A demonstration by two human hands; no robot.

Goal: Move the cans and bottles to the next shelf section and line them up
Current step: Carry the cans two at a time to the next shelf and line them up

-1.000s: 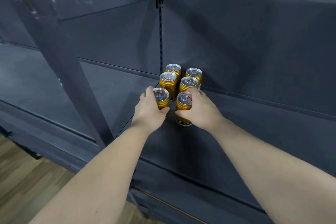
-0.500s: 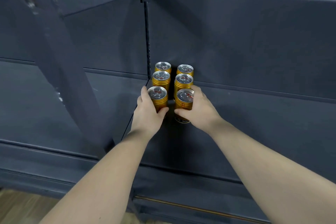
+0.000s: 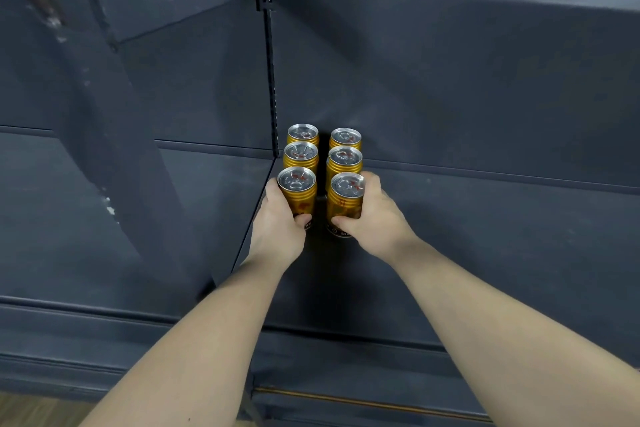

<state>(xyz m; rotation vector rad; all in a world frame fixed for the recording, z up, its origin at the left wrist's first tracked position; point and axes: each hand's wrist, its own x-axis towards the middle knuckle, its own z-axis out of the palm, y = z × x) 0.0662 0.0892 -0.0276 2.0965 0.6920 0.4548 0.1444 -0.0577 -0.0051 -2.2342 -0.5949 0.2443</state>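
Placing step. Left hand is wrapped round a gold ribbed aluminium can and right hand round its twin. Both cans are just right of the slotted dark upright, fronting four more cans. Next, probably: square the rows, then release.

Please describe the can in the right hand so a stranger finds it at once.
On the dark shelf, six gold cans stand in two columns. It is the front can of the right column, the only one the right hand grips.

Dark grey metal shelving fills the view, wooden floor showing below left.
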